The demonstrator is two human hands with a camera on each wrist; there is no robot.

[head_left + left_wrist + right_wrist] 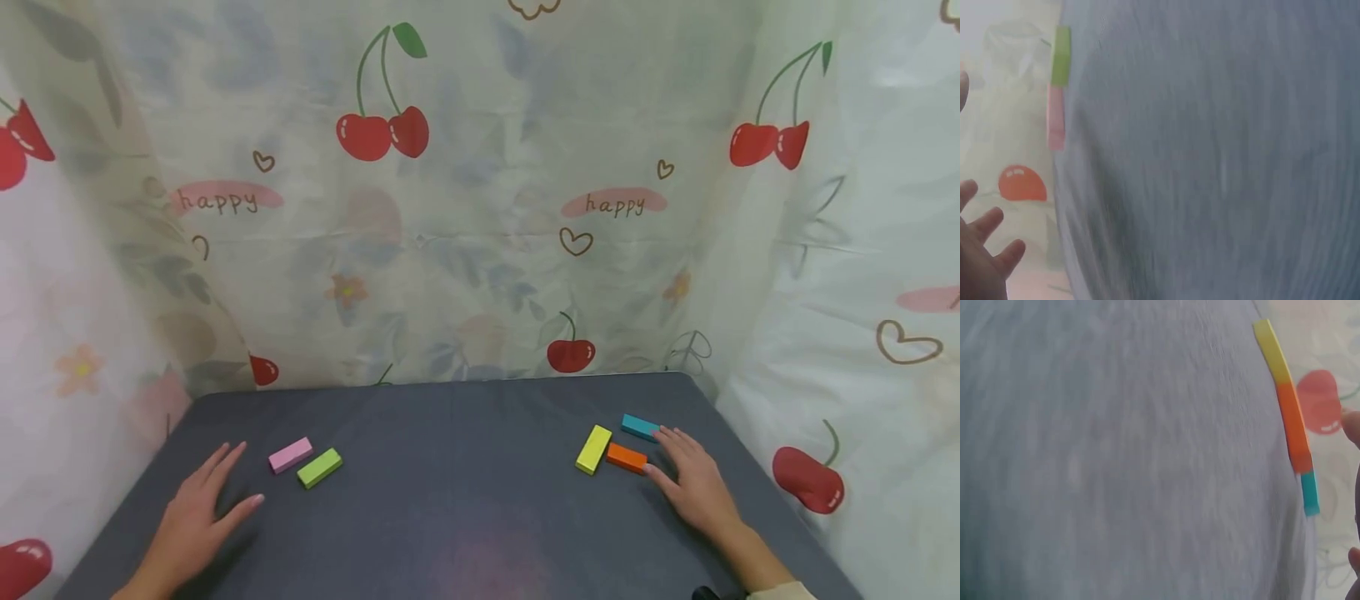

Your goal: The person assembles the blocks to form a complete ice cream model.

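Note:
My left hand (pixel 191 521) hovers at the left of the dark table with its fingers spread and nothing in them. Just right of it lie a pink block (pixel 291 456) and a light green block (pixel 320 468), side by side and slanted. On the right, my right hand (pixel 693 483) is stretched out, fingers extended, beside three more blocks. Its fingertips overlap the end of the blue block (pixel 640 427), and the thumb tip is right at the end of the orange block (pixel 627 458). A yellow block (pixel 593 450) lies left of the orange one.
A dark grey cloth covers the table (pixel 450 517). Pale curtains (pixel 480 192) printed with cherries and the word "happy" hang behind it and along both sides. A small black object (pixel 705 593) shows by the right wrist at the bottom edge.

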